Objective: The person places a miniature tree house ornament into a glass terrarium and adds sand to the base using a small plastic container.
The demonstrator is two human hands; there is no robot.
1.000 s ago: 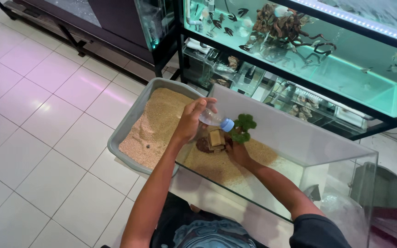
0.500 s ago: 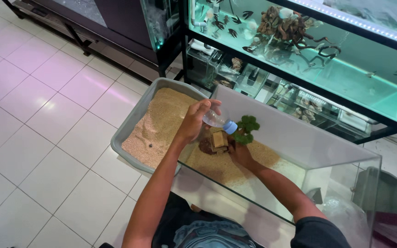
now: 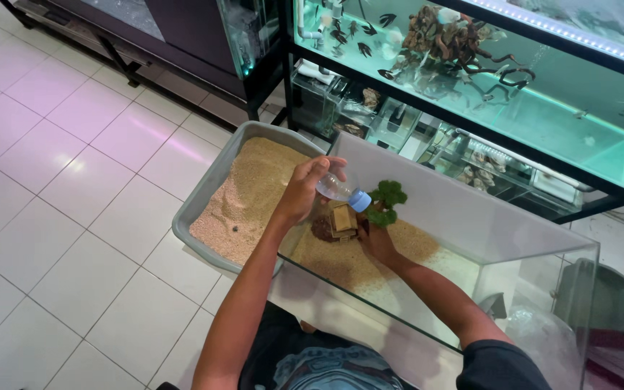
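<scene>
Sand [image 3: 254, 191] is filling the grey tub [image 3: 198, 209], which is standing on the tiled floor [image 3: 74, 217] just left of the glass tank [image 3: 471, 224]. Compared with half a second before, the scene is looking almost the same: both hands are staying at the same spot over the tank, and the bottle is keeping about the same tilt.

Over the left end of the tank, the left hand [image 3: 303, 191] is gripping a small clear plastic bottle [image 3: 339, 189] with closed fingers. The left forearm is rising from below, the wrist is bending, and the bottle is lying tilted, its blue cap [image 3: 360, 200] pointing down to the right.

Directly under the cap, inside the tank, a small brown ornament [image 3: 341, 219] is sitting on the sand layer. Just right of it, the right hand [image 3: 375, 242] is reaching into the tank and closing around the base of a green plant [image 3: 386, 202]. The right arm is stretching from the lower right corner across the tank's front glass.
</scene>
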